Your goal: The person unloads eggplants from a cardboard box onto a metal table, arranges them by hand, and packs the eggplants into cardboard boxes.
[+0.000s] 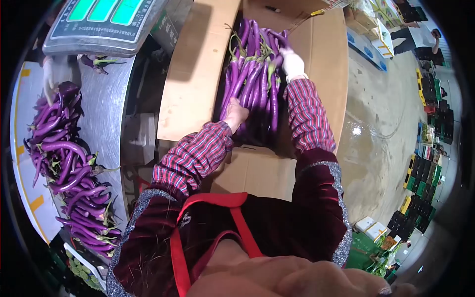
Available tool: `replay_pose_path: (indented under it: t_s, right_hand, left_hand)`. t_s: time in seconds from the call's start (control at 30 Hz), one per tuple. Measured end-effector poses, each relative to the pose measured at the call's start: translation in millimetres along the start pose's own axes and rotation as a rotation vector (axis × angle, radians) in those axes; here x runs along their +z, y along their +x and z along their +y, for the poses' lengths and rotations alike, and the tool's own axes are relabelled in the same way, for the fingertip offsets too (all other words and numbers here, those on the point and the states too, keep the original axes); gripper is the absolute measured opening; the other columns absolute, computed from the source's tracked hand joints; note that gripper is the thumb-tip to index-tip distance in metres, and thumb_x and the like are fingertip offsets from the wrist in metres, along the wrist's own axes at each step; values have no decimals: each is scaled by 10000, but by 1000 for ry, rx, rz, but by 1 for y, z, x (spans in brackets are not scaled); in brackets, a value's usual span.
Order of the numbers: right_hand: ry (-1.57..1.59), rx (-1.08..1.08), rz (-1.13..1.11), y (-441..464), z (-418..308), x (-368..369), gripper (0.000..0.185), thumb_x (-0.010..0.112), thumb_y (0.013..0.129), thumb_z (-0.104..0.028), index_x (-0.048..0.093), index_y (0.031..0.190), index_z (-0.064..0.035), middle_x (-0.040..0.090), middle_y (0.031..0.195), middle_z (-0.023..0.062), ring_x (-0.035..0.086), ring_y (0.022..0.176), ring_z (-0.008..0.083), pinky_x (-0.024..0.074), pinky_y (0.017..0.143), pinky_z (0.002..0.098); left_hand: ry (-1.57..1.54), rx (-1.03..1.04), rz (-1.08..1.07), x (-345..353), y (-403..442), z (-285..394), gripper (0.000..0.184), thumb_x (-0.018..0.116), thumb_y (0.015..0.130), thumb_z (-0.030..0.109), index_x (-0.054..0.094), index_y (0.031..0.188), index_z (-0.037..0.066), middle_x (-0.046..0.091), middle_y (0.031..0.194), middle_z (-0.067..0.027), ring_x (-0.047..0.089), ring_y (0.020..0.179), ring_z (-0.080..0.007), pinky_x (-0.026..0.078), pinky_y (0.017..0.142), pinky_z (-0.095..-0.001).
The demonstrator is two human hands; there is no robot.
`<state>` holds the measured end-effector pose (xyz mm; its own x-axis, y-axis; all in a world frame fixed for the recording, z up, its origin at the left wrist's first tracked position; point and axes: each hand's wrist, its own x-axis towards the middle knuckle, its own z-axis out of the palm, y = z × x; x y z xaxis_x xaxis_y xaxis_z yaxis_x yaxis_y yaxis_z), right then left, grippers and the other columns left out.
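Long purple eggplants (255, 81) lie bunched in an open cardboard box (190, 74), most with their green stems toward the far end. My left hand (236, 115), without a glove, is closed around eggplants at the near left of the bunch. On the far right side, my right hand (293, 65) in a white glove grips the edge of the bunch near the stems; its fingertips are partly hidden. Both forearms wear checked sleeve covers.
A metal table (104, 106) on the left bears a long heap of eggplants (74, 168). Above it is a digital scale (96, 37) with green displays, and another gloved hand (49, 81) reaches the heap. Stacked crates (420, 168) line the wet floor (371, 153) at right.
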<state>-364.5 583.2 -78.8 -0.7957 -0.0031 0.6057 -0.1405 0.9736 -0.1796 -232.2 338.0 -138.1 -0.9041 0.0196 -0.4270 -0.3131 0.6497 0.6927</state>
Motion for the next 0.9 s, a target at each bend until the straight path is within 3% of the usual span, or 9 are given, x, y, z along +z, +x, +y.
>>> replay_pose_path:
  t_s: [0.07, 0.1, 0.27, 0.33, 0.4, 0.53, 0.63, 0.77, 0.9]
  right_hand:
    - [-297, 68, -626, -5, 9, 17, 183, 580, 846, -127, 706, 969, -76, 697, 883, 164, 681, 825, 350, 541, 774, 445]
    - [-447, 95, -938, -9, 9, 22, 207, 553, 851, -132, 710, 974, -77, 699, 881, 173, 682, 835, 355, 542, 781, 451]
    - [-249, 129, -680, 11, -18, -13, 250, 596, 858, -272, 718, 958, -79, 707, 894, 167, 688, 863, 342, 540, 787, 439]
    - [20, 572, -1082, 13, -53, -39, 352, 649, 841, -389, 709, 860, -43, 712, 858, 158, 691, 854, 342, 540, 780, 445]
    - [-56, 382, -1076, -24, -65, -29, 524, 684, 800, -505, 686, 983, -14, 717, 873, 164, 695, 851, 340, 540, 781, 439]
    - [-153, 377, -889, -56, -116, -39, 605, 677, 809, -492, 607, 1150, 3, 711, 918, 187, 691, 872, 354, 537, 797, 430]
    - [-93, 579, -755, -62, -127, -53, 632, 654, 831, -430, 508, 1222, 43, 692, 915, 219, 683, 879, 377, 541, 783, 448]
    - [-82, 662, -483, -82, -121, -35, 562, 643, 835, -392, 522, 1167, 44, 695, 901, 180, 691, 802, 356, 549, 696, 455]
    - [-174, 498, -601, -87, -102, -26, 581, 647, 822, -366, 507, 1206, 46, 687, 914, 176, 691, 800, 345, 544, 687, 462]
  left_hand:
    - [-6, 57, 144, -5, -7, 1, 476, 636, 752, 107, 468, 1179, -20, 638, 1003, -290, 636, 971, -432, 492, 869, -473]
    - [0, 46, 140, -7, -9, 2, 476, 636, 752, 107, 468, 1179, -20, 638, 1003, -290, 636, 971, -432, 492, 869, -473]
    - [136, 87, -147, -23, -23, 25, 481, 621, 808, 193, 429, 1196, -18, 629, 1042, -311, 623, 991, -464, 489, 888, -488]
    - [247, 104, -360, -32, -35, 37, 460, 604, 826, 212, 433, 1188, -14, 624, 1058, -318, 617, 1008, -470, 485, 888, -499]
    - [183, 31, -311, -31, -36, 31, 451, 600, 829, 213, 434, 1182, -15, 627, 1046, -316, 618, 1005, -472, 485, 880, -504]
    - [-2, -146, -99, -35, -21, 33, 425, 591, 836, 211, 438, 1160, -16, 638, 1002, -310, 622, 988, -479, 484, 855, -522]
    - [-96, -227, 86, -35, -20, 32, 407, 590, 833, 202, 441, 1144, -15, 646, 961, -305, 627, 966, -483, 482, 834, -533]
    - [8, 11, -215, -27, -28, 33, 383, 591, 836, 194, 440, 1132, 3, 648, 952, -288, 630, 957, -475, 468, 847, -529]
    - [-113, 93, -337, -30, -27, 36, 386, 613, 815, 168, 465, 1138, 18, 634, 994, -260, 618, 934, -470, 479, 809, -521]
